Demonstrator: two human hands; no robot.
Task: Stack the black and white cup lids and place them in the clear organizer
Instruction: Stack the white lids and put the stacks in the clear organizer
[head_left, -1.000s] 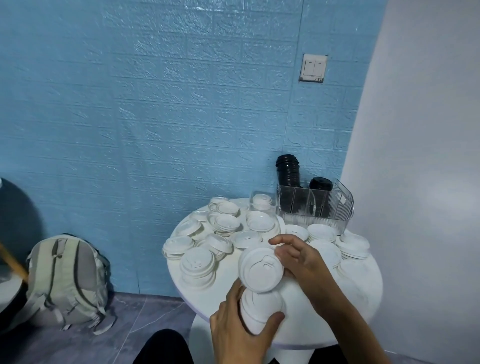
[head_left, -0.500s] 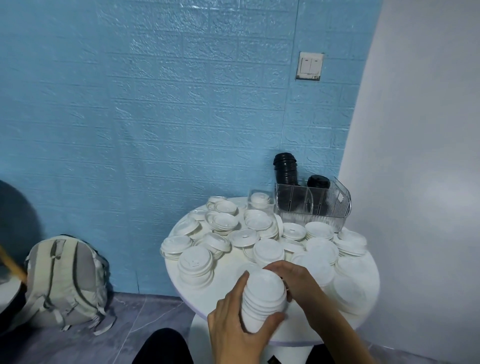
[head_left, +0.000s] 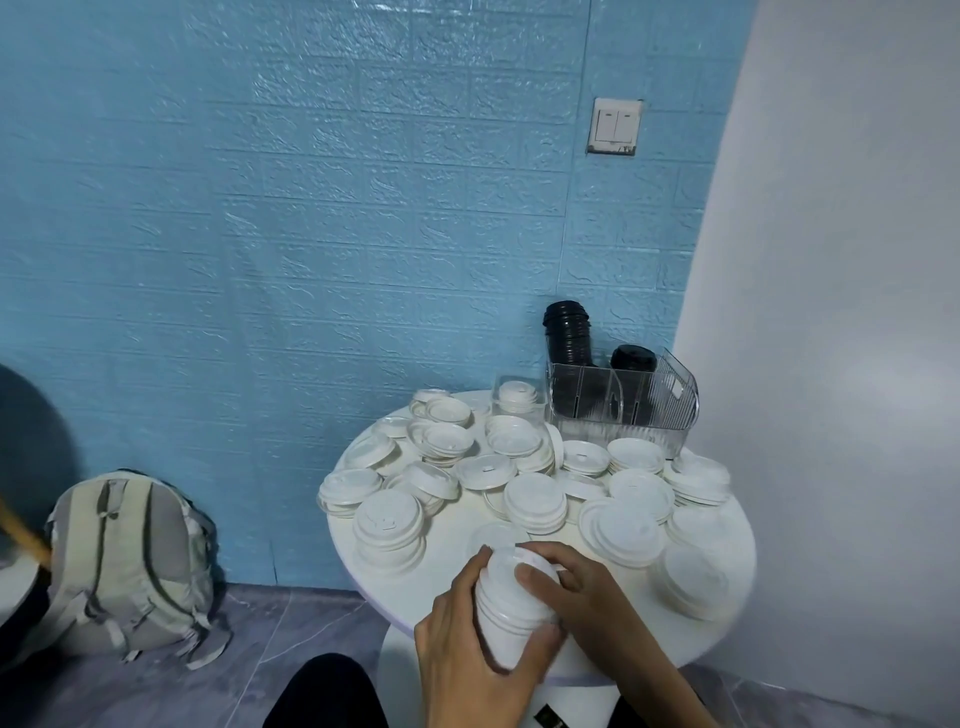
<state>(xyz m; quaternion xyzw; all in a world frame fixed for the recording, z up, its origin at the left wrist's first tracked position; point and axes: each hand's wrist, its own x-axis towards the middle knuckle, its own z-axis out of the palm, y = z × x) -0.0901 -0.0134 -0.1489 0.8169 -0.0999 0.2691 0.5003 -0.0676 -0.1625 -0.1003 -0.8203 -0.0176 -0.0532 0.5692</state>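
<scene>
- The left hand (head_left: 462, 644) wrapped a tall stack of white lids (head_left: 511, 608) from the left and below, thumb curled round its lower right side, fingers bent against the column
- The right hand (head_left: 576, 592) lay over the top of that stack, fingers curled down across the uppermost lid, forearm running off to the lower right
- The held stack stood tilted slightly, just above the near edge of the round white table (head_left: 457, 551)
- Loose white lids (head_left: 535, 499) covered most of the tabletop in low piles: thin moulded plastic discs with raised rims and small sip slots, matte, some flipped rim-up
- The clear organizer (head_left: 623, 400) sat at the far right of the table near the wall, ribbed see-through plastic with dividers
- Black lids (head_left: 567, 332) rose from its left compartment as a ridged glossy column; a shorter black stack (head_left: 632, 358) stood in the next compartment
- A small clear box (head_left: 519, 397) just left of the organizer held a few white lids
- A grey fabric backpack (head_left: 130, 561) leaned against the blue embossed wall (head_left: 311, 208) on the floor
</scene>
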